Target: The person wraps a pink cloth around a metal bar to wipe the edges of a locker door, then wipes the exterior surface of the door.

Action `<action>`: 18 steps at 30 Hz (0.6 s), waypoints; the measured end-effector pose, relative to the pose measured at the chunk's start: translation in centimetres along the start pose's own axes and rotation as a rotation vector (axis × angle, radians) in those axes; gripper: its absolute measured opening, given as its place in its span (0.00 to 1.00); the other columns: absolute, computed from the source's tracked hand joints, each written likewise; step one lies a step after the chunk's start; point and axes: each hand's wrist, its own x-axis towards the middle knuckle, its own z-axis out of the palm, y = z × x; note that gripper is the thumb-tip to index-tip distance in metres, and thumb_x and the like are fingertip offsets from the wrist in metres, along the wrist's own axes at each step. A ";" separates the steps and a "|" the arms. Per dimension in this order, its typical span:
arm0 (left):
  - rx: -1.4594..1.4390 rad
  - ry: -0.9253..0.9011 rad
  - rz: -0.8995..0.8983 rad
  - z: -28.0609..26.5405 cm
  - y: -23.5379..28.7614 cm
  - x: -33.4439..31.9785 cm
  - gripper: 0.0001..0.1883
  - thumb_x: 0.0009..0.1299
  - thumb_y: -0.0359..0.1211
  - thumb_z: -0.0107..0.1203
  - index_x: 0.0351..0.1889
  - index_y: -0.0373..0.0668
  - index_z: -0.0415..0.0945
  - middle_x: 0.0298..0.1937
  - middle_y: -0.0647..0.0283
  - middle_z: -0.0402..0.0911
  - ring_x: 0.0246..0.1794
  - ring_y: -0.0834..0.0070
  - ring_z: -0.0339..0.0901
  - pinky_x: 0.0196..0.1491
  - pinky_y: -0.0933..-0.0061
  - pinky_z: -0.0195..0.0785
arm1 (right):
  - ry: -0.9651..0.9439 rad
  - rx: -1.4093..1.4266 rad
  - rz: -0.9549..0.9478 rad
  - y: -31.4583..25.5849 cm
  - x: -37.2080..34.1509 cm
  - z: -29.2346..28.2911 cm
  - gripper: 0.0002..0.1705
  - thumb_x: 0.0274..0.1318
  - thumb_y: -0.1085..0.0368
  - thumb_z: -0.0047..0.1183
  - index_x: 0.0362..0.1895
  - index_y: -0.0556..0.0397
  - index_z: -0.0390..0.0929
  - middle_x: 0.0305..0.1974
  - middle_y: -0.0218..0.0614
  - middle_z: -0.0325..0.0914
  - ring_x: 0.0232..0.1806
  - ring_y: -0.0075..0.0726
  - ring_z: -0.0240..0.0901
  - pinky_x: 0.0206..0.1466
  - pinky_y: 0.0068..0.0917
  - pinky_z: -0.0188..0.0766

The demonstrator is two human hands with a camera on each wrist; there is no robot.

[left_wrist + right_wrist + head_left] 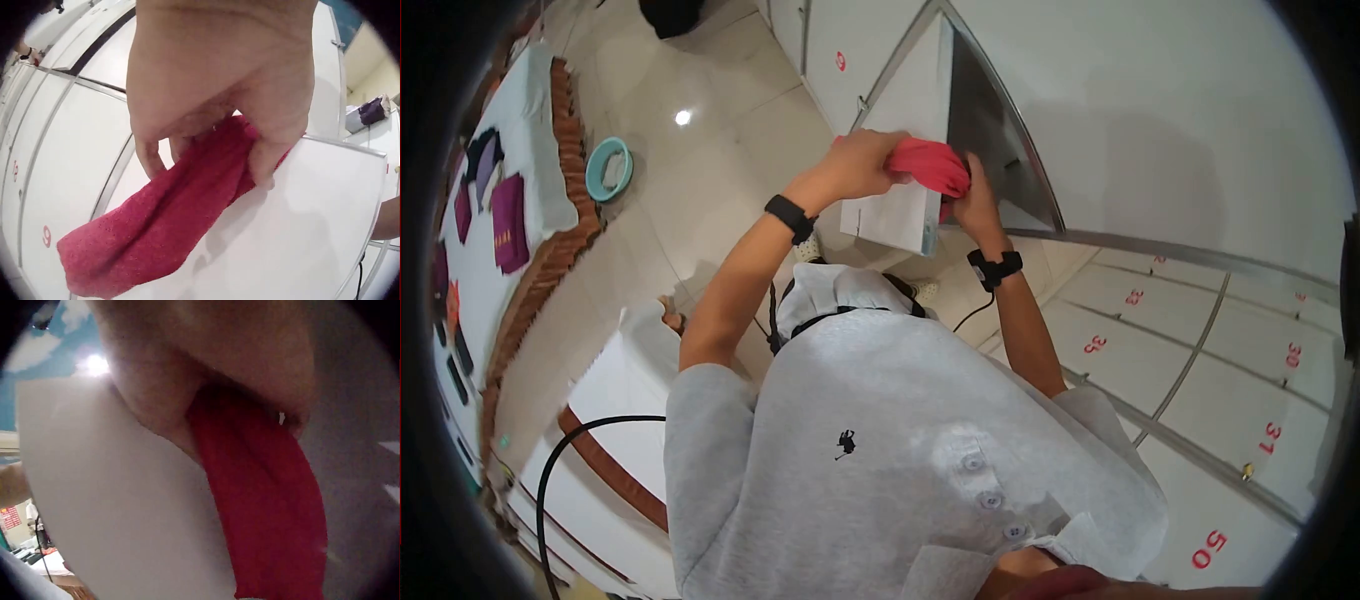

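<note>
A red cloth (928,165) is draped over the top edge of an open white locker door (895,215). On the door's outer side my left hand (865,163) grips one end, thumb and fingers around the bunched fabric. From there the cloth (156,219) hangs down in the left wrist view. My right hand (978,200) is on the inner side and grips the other part of the cloth (262,500), which hangs between the door and the dark locker interior. Some of its fingertips are hidden behind the fabric.
Numbered white lockers (1130,300) line the right side, and another locker door with a red number (825,50) stands beyond the open one. On the tiled floor is a light blue basin (609,170). A bed with white sheets (530,130) is at the left.
</note>
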 end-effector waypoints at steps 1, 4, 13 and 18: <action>0.020 0.118 0.118 0.3 0.8 -0.4 0.14 0.60 0.31 0.61 0.43 0.39 0.74 0.27 0.51 0.79 0.33 0.55 0.79 0.38 0.64 0.69 | 0.059 -0.009 -0.072 -0.5 -0.8 -0.2 0.25 0.50 0.74 0.49 0.56 0.60 0.67 0.48 0.52 0.75 0.50 0.49 0.75 0.53 0.37 0.70; -0.122 0.102 0.069 0.7 2.3 -0.3 0.15 0.59 0.30 0.59 0.43 0.38 0.71 0.32 0.48 0.80 0.38 0.49 0.77 0.40 0.56 0.68 | 0.110 -0.002 -0.181 -1.1 -1.4 -0.2 0.34 0.42 0.77 0.50 0.60 0.57 0.62 0.49 0.54 0.73 0.52 0.58 0.72 0.59 0.40 0.66; 0.385 0.221 -0.068 2.7 2.2 -1.1 0.12 0.52 0.31 0.56 0.35 0.43 0.77 0.26 0.50 0.79 0.31 0.49 0.77 0.35 0.54 0.71 | -0.026 0.057 -0.254 -3.3 -1.1 -0.8 0.23 0.42 0.77 0.44 0.49 0.58 0.62 0.39 0.60 0.75 0.44 0.66 0.73 0.49 0.48 0.70; 0.448 0.324 -0.172 4.9 2.3 -1.3 0.07 0.54 0.34 0.55 0.30 0.44 0.79 0.25 0.52 0.80 0.29 0.54 0.79 0.33 0.55 0.72 | -0.084 -0.233 -0.286 -3.7 -0.1 -1.1 0.19 0.41 0.76 0.50 0.42 0.57 0.64 0.29 0.58 0.75 0.36 0.68 0.73 0.38 0.53 0.69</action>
